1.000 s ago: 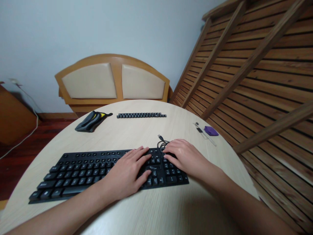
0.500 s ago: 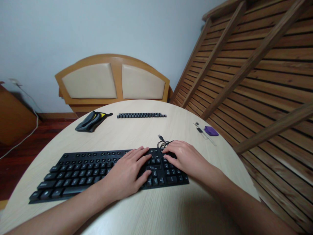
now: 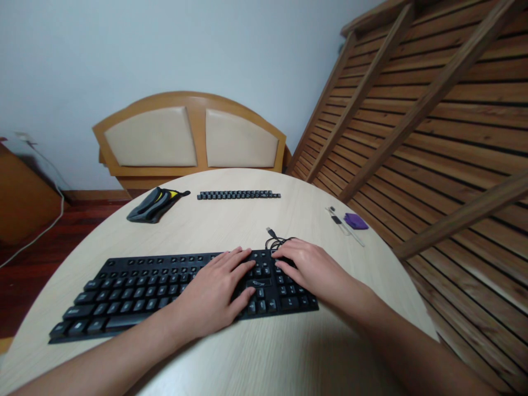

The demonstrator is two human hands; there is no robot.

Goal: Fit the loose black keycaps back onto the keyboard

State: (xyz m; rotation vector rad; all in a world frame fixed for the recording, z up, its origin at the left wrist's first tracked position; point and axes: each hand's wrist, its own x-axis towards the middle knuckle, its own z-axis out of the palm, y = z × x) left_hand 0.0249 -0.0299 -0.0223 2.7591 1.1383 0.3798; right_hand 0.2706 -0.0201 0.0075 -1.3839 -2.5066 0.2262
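Note:
A black full-size keyboard (image 3: pixel 136 292) lies on the table, its upper rows bare of caps and showing small switches. My left hand (image 3: pixel 218 291) rests flat across its right-middle part, fingers spread and holding nothing. At the top left of the number pad, the thumb and forefinger of my right hand (image 3: pixel 307 267) are closed around a keycap (image 3: pixel 278 270), which the fingers partly hide. The other fingers of that hand lie over the upper right corner. Behind it, a black USB cable (image 3: pixel 271 233) is coiled, its plug pointing away.
Loose black keycaps (image 3: pixel 239 194) stand in neat rows toward the far side of the round table (image 3: pixel 231 223). A grey, black and yellow pouch (image 3: pixel 154 206) lies at the far left. At right are a thin wire tool (image 3: pixel 341 222) and a folded purple cloth (image 3: pixel 355 221). Wooden slats (image 3: pixel 454 165) lean beyond.
My right hand has shifted very slightly to the left over the number pad. My left hand and the keyboard stay where they were.

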